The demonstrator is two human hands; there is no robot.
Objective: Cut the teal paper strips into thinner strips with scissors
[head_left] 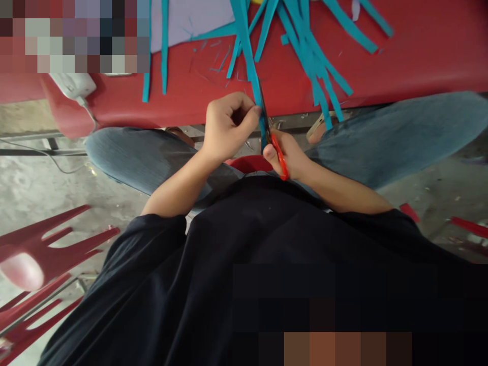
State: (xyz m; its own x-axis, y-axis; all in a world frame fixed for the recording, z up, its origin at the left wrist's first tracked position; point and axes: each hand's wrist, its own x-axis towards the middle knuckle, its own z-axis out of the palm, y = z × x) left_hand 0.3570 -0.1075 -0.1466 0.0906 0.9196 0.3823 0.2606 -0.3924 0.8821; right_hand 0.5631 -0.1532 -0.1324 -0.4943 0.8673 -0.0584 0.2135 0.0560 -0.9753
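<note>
My left hand (231,124) pinches the edge of a long blue strip (252,66) between thumb and fingers. The strip runs from the table's far side down past the near edge. My right hand (287,155) is closed round the red handles of a pair of scissors (280,152). Their dark blades point away from me and lie along the strip, just right of my left fingertips. Many more blue strips (305,46) lie loose and crossed on the red table (427,56), some hanging over its near edge.
A pale purple sheet (190,20) lies at the back, with thin blue scraps near it. On the left, a white plug-like device (72,84) has a cable hanging off the table. Red chairs (57,239) stand at the lower left. My knees are under the table edge.
</note>
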